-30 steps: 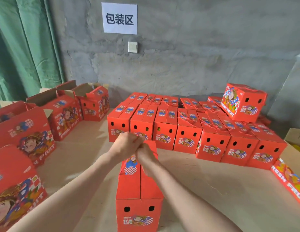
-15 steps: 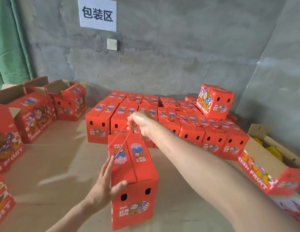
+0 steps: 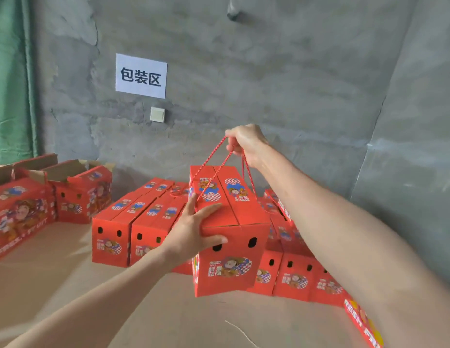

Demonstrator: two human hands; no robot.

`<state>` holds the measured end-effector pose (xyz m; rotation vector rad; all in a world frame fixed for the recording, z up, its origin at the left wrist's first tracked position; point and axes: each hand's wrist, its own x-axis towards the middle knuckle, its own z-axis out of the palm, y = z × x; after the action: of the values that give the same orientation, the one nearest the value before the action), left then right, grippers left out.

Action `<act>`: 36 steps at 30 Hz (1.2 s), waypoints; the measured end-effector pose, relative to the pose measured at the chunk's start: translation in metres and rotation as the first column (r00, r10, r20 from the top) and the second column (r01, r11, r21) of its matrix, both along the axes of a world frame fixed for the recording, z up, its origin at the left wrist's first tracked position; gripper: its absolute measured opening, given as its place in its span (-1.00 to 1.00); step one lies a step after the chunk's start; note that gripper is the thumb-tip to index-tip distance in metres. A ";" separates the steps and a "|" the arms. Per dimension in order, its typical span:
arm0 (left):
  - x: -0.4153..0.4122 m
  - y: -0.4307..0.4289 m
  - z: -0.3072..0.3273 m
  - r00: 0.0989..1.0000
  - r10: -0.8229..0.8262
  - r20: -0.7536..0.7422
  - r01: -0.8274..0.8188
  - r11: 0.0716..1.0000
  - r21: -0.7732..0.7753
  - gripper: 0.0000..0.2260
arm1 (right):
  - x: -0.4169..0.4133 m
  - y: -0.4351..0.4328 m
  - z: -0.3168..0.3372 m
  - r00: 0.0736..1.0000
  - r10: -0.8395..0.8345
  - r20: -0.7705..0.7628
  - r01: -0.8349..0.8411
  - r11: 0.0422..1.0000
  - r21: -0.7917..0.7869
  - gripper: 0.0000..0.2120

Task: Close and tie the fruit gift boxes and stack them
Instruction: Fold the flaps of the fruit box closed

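Cardboard in bright red makes up the gift box (image 3: 231,237), printed with a cartoon figure, blue-and-white checks and white characters on its top flaps and on its near end. It is a long, narrow carton: the long axis runs away from the person toward the wall (image 3: 294,96), and the short end face, pierced by two dark oval holes, points back at the camera. The two top flaps lie shut and meet in a seam along the length. The box sits in the middle of the view, above the tan worktop (image 3: 168,312) and in front of the closed boxes (image 3: 133,222), hanging slightly tilted; whether its base clears the worktop cannot be told. A twisted red cord (image 3: 214,169) rises from both long sides of the top to the right hand (image 3: 246,143), whose fingers are curled tight round the gathered strands above the far half of the box. The left hand (image 3: 193,229) lies spread over the near left corner, with straight fingers flat on the top flap and the thumb stretched across the end face beside one hole. The closed boxes stand side by side in rows against the wall, their end faces toward the camera. At the left stand open boxes (image 3: 78,189) with brown flaps raised. A white sign (image 3: 141,76) with black characters hangs on the wall.
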<state>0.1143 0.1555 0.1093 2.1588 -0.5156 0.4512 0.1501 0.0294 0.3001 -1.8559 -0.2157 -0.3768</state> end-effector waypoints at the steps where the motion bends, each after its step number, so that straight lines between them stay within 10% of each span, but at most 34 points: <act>1: 0.013 -0.017 0.006 1.000 0.007 0.001 -0.007 1.000 0.007 -0.22 | 0.011 -0.014 0.005 1.000 0.005 0.016 -0.005 1.000 -0.013 -0.71; 15: 0.215 -0.215 -0.027 0.975 0.112 -0.192 -0.087 0.987 0.134 -0.33 | 0.199 -0.202 -0.059 0.998 -0.037 0.049 0.055 0.904 -0.425 -0.86; 18: 0.250 -0.228 -0.027 0.989 0.065 -0.136 -0.049 0.992 0.114 -0.42 | 0.218 -0.227 -0.106 0.985 -0.172 -0.007 0.112 0.671 -0.733 -0.77; 20: 0.266 -0.229 -0.025 0.992 0.050 -0.115 -0.033 0.988 0.151 -0.44 | 0.222 -0.231 -0.146 0.955 -0.260 0.145 0.248 0.427 -0.870 -0.34; 26: 0.274 -0.216 -0.049 0.947 -0.045 -0.318 0.050 0.999 0.008 -0.29 | 0.213 -0.230 -0.233 0.905 -0.060 0.421 0.423 0.239 -0.874 -0.07; 31: 0.281 -0.230 -0.073 0.964 0.225 -0.140 -0.213 0.972 0.098 -0.50 | 0.235 -0.239 -0.242 0.875 -0.013 0.483 0.466 0.288 -0.836 0.09; 36: 0.305 -0.237 -0.104 0.947 0.181 -0.266 -0.010 0.844 0.536 -0.44 | 0.293 -0.268 -0.242 0.899 -0.121 0.421 0.436 0.323 -0.840 0.05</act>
<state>0.4194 -0.0814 0.0054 2.7372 -0.3817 0.0056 0.4429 -0.2389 0.0582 -3.0207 -0.3420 -0.9258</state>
